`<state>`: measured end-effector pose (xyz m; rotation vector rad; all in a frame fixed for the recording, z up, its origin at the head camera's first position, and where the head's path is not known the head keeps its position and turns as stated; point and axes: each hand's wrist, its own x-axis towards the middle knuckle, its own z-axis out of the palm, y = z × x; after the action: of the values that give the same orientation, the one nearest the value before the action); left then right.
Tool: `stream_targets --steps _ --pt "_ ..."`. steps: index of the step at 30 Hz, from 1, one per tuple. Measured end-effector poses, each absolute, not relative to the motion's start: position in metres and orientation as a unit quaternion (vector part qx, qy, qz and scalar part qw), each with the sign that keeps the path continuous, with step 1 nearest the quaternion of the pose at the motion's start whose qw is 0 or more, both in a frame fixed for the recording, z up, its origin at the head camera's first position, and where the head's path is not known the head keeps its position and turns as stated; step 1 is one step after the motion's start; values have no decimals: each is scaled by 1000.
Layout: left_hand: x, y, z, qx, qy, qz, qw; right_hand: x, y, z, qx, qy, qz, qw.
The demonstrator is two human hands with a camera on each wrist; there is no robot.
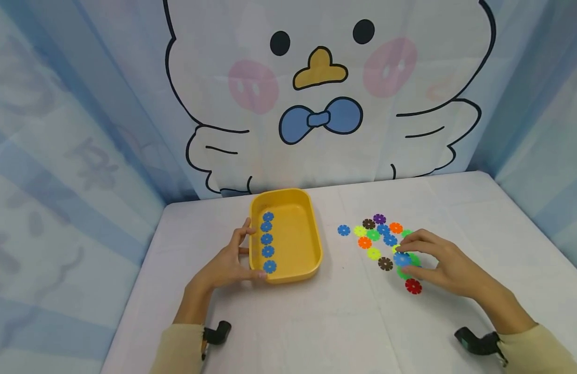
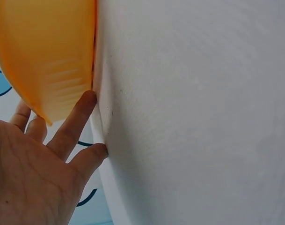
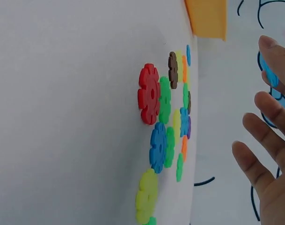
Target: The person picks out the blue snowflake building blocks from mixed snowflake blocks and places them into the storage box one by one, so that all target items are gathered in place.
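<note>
My left hand [image 1: 227, 265] holds the left side of a yellow tray [image 1: 300, 234], thumb at its near corner and a fingertip over the left rim. The left wrist view shows fingers spread along the tray's outer wall [image 2: 44, 51]. Inside the tray, several blue notched discs [image 1: 267, 239] form a column along the left wall. Over the right-hand pile, my right hand [image 1: 449, 265] pinches a blue notched disc [image 3: 269, 71] between thumb and index finger, its other fingers spread. Below the hand lie a red disc [image 1: 413, 286] and green ones [image 3: 164, 99], partly covered in the head view.
More discs lie loosely grouped right of the tray, including an orange one [image 1: 365, 242], a brown one [image 1: 385, 264] and a purple one [image 1: 379, 219]. One blue disc [image 1: 343, 230] sits apart, nearer the tray. A cartoon curtain [image 1: 316, 156] hangs behind the white table [image 1: 316, 332].
</note>
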<state>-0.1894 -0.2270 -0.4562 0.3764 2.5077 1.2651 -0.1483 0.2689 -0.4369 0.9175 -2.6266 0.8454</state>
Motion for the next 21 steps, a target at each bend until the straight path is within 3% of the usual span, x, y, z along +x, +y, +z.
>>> stream_targets --steps 21 --pt "-191 -228 -457 141 865 455 158 -174 234 -433 349 -877 314 105"
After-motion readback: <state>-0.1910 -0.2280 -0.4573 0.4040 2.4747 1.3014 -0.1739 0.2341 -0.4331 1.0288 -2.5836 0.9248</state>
